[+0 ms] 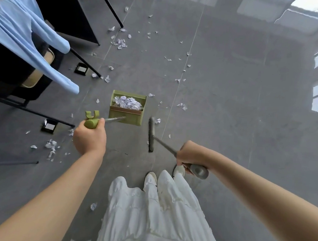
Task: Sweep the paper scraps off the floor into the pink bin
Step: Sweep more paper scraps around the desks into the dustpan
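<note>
Paper scraps (51, 146) lie scattered over the grey floor (229, 105), thickest at left and far ahead; open floor lies to the right. Left hand (89, 138) grips the green dustpan (126, 107) handle; right hand (188, 155) grips the broom (151, 134) handle. Dustpan holds a heap of scraps. Chair legs (84, 61) border the left edge.

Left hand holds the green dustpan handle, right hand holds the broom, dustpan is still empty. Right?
Not quite. In the head view the left hand grips the green dustpan handle and the right hand grips the broom, but the dustpan is not empty: it already holds a pile of paper scraps.
</note>
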Tool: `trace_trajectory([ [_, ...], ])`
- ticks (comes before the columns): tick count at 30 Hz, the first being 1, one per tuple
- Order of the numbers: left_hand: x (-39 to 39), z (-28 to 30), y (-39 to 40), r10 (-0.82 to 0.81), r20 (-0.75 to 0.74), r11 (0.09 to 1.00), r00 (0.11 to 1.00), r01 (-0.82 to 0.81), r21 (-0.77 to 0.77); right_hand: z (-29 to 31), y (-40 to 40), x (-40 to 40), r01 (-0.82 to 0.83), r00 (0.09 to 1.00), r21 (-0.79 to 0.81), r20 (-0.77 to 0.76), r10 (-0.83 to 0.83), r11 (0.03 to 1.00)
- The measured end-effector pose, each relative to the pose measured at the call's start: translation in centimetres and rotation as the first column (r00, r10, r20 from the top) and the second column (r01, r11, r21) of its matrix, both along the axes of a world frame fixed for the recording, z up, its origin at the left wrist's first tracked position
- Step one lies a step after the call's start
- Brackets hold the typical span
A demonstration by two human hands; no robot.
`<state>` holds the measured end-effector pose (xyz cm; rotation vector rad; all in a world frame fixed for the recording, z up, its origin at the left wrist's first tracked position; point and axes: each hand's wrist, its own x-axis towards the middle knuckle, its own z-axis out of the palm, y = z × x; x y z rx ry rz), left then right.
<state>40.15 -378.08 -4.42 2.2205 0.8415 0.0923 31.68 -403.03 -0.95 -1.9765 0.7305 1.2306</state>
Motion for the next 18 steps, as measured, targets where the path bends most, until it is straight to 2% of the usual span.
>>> trace_trajectory([
  [8,1.2,0.1,-1.4,0.055,0.046,0.998,0.997,-0.055,-0.012,-4.3,-0.2,0.5,-0.212,0.960,0.161,-0.149,0.236,0.964],
  [13,2.0,-0.8,-2.8,0.092,0.031,0.996,0.995,-0.092,0.019,-8.6,-0.8,1.8,-0.361,0.909,0.132,-0.174,0.380,0.923],
  [18,2.9,-1.2,-4.5,0.116,0.020,0.990,0.993,-0.117,0.077,-8.5,-4.6,4.6,-0.369,0.906,0.075,-0.192,0.376,0.926],
])
